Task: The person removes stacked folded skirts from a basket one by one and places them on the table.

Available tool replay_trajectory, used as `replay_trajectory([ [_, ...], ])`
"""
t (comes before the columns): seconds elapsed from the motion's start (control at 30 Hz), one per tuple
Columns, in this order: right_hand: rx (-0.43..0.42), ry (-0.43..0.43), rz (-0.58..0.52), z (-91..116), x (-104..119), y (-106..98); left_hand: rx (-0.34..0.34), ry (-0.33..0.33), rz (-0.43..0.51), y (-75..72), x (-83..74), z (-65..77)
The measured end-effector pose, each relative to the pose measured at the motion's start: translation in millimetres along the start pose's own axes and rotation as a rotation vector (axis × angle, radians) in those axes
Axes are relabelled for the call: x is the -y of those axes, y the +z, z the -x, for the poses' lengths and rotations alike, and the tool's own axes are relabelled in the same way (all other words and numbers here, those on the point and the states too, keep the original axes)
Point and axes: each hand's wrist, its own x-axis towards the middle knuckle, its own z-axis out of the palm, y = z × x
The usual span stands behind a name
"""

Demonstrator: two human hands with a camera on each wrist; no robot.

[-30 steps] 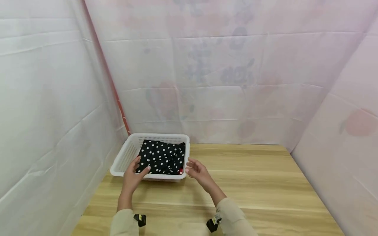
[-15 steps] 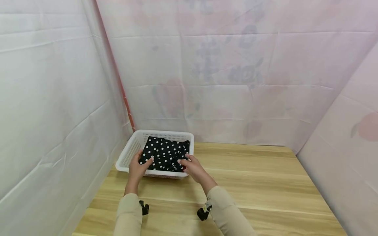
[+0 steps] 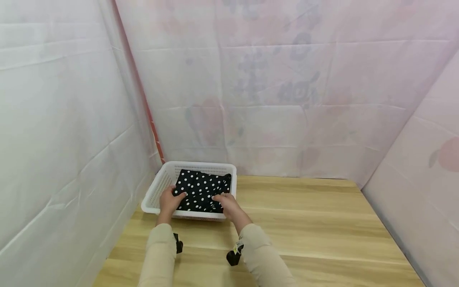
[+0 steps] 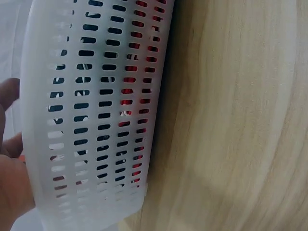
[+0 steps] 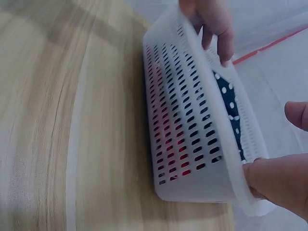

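A black cloth with white polka dots (image 3: 201, 189) lies folded in a white perforated plastic basket (image 3: 152, 199). My left hand (image 3: 168, 202) reaches over the near rim to the cloth's left side, its thumb apart from the fingers. At the near right corner, my right hand (image 3: 228, 206) dips in with its thumb over the cloth. The right wrist view shows the right thumb (image 5: 297, 114) raised away from the fingers (image 5: 272, 178), whose tips are hidden in the basket. Also there, the left hand's fingers (image 5: 216, 33) point down inside. Red material shows through the basket's holes (image 4: 126, 102).
The basket stands at the back left of a wooden table (image 3: 305, 223), close to white sheeting on the left (image 3: 89, 179) and behind (image 3: 265, 131). Bare wood stretches to the right. Black wrist devices (image 3: 234, 257) sit below the sleeves.
Both hands have moved forward, from around the basket's near edge into it. The right hand has shifted left over the cloth. The basket appears slightly shifted as the head view turns.
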Motion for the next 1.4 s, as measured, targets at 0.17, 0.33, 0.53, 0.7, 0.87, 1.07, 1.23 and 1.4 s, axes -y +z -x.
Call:
replay_trajectory([
  [0.17,-0.011,0.024,-0.003,-0.9,-5.4,1.4,0.037,-0.034,-0.078,3.6,1.0,2.4],
  [0.33,-0.046,-0.06,0.019,-5.3,-10.4,1.4,0.131,-0.07,-0.143,6.7,-3.9,-2.3],
  [0.53,-0.072,-0.118,0.147,-7.3,-16.2,1.1,0.165,-0.067,-0.272,11.2,-7.2,-4.2],
  [0.7,-0.056,-0.137,0.229,-6.1,-16.3,-1.4,0.181,-0.079,-0.254,15.9,-8.8,-3.5],
  [0.87,0.017,-0.098,0.164,-8.2,-12.6,-4.6,0.212,-0.094,-0.25,13.3,-8.9,-4.9],
  [1.07,0.118,-0.042,0.027,-10.5,-10.8,-9.5,0.313,-0.149,-0.178,6.6,-7.1,-3.3],
  [1.23,0.114,-0.057,0.027,-11.1,-10.8,-10.3,0.396,-0.14,-0.133,0.6,-2.6,0.4],
  [1.4,0.111,-0.044,0.111,-12.2,-13.9,-8.3,0.349,-0.114,-0.157,-3.1,1.0,3.0],
])
